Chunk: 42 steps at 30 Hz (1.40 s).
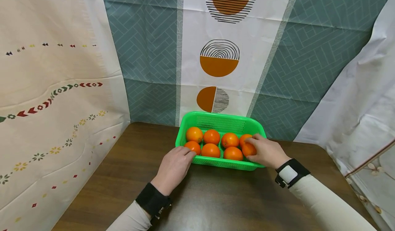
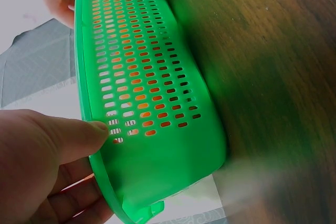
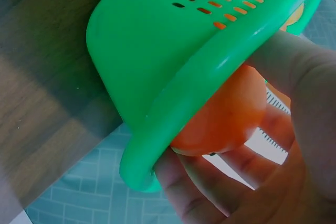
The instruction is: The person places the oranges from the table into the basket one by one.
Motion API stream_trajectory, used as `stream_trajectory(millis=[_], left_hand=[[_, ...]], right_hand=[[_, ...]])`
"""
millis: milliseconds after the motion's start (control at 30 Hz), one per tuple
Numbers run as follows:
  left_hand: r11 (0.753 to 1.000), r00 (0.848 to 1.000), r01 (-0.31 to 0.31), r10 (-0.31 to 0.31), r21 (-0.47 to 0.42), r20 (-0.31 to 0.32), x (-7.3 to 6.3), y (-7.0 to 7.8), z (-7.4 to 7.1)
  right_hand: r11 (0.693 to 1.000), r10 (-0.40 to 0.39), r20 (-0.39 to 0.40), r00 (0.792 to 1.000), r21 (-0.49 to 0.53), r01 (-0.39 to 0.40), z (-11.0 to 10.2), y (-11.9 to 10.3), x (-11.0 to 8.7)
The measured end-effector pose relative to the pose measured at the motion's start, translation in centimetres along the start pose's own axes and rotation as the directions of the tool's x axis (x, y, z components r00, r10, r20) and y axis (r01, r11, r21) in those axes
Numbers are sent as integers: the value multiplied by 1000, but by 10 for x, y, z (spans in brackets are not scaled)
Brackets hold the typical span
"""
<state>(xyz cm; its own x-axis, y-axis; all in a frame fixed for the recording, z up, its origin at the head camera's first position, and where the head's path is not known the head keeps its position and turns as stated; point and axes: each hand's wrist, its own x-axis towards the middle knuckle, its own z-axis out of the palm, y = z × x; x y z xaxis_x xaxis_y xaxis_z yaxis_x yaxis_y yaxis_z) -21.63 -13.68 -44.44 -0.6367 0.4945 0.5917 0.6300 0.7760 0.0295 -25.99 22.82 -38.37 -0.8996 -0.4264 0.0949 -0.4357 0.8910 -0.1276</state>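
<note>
A green plastic basket [image 1: 222, 119] with slotted walls stands on the table, holding several oranges [image 1: 211, 150] in two rows. At its near left corner my left hand [image 1: 175, 167] grips the rim, thumb [image 2: 84, 135] on the outer wall and fingers inside, as the left wrist view shows. My right hand [image 1: 267, 151] reaches over the basket's right end. Its fingers curl round an orange [image 3: 226, 114] at the near right corner, just inside the rim. Part of that orange is hidden by the hand and the rim.
The brown wooden table [image 1: 216, 200] extends in front of the basket and to both sides. A patterned teal and white cloth [image 1: 148, 52] hangs close behind the basket. Pale printed cloths hang at the left [image 1: 61, 104] and right.
</note>
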Motion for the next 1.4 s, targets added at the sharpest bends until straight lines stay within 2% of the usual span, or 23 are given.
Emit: stream_trajectory(millis=[700,1067,1233,1400], left_hand=[[1000,1000,-26,26,-7,-16,5,6,3],[999,999,-34,34,-9,-20,8,7,3],[999,1000,-19,18,-26,-11,5,4,3],[999,1000,12,-12,-35,4,1,0,2]], right_hand=[[998,-55,145,988,-2,55,-3,11,2],[996,-86,116,990,-9,87,1,17,-2],[997,-73,68,995,23,71,1,16,-4],[997,-26,11,1000,78,25,-3,18,-9]])
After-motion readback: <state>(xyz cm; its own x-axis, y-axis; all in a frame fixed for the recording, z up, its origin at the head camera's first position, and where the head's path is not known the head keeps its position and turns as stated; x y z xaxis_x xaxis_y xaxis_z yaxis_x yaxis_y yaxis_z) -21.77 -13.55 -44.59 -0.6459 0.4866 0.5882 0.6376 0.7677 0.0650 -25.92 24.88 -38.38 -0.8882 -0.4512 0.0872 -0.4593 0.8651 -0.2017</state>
